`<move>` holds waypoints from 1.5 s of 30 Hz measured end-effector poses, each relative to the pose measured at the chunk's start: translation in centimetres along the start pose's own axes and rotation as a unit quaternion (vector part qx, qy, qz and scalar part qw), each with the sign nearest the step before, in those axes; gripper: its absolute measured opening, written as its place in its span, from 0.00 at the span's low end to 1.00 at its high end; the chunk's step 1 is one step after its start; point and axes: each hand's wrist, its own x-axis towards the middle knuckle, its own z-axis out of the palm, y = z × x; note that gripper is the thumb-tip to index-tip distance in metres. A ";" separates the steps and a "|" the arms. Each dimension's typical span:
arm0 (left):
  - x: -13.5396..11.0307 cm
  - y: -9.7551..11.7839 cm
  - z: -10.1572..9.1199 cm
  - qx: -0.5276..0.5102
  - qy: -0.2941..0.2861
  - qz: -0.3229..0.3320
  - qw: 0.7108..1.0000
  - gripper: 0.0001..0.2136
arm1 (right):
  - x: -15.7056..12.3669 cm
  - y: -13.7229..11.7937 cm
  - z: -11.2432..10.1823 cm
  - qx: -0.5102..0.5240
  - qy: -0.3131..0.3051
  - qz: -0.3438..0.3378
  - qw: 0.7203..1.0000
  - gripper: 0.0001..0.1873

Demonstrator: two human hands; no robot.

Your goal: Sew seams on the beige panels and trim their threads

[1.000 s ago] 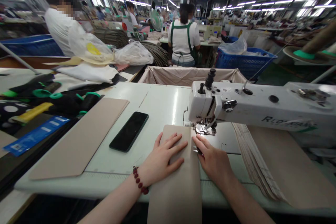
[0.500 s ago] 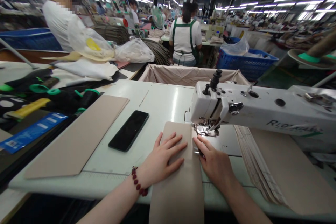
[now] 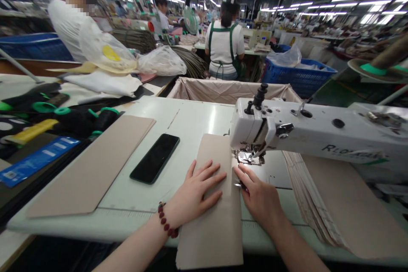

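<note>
The sewing machine (image 3: 306, 131), thread spools (image 3: 107, 120) and co-workers (image 3: 225, 44) show a large sewing workshop.

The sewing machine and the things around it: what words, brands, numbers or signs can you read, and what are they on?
"RLO", the start of the name on the sewing machine; the rest is blurred.
Blue packet: label too small to read.
Table edge scale: any numbers too small to read.

the beige panel (image 3: 219, 223) has slid farther forward.
</note>
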 end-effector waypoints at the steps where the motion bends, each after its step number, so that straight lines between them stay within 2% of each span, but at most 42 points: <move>1: 0.0 0.0 0.0 0.001 -0.002 -0.001 1.000 0.22 | 0.0 0.0 0.0 0.001 0.000 0.000 1.000 0.36; 10: 0.1 0.1 0.0 0.009 -0.007 0.003 1.000 0.22 | 0.0 -0.1 -0.4 -0.005 -0.008 0.006 1.000 0.33; 20: 0.0 0.0 0.3 0.013 0.008 0.011 1.000 0.23 | -0.1 0.1 0.1 -0.004 0.004 0.001 1.000 0.34; 34: -0.9 0.7 0.1 0.040 -0.029 0.078 0.996 0.29 | -0.2 0.2 0.2 0.008 0.007 -0.004 1.000 0.34; 45: 1.1 -0.2 0.6 0.056 -0.030 0.087 0.994 0.30 | -0.1 0.2 0.1 0.016 0.007 0.004 1.000 0.34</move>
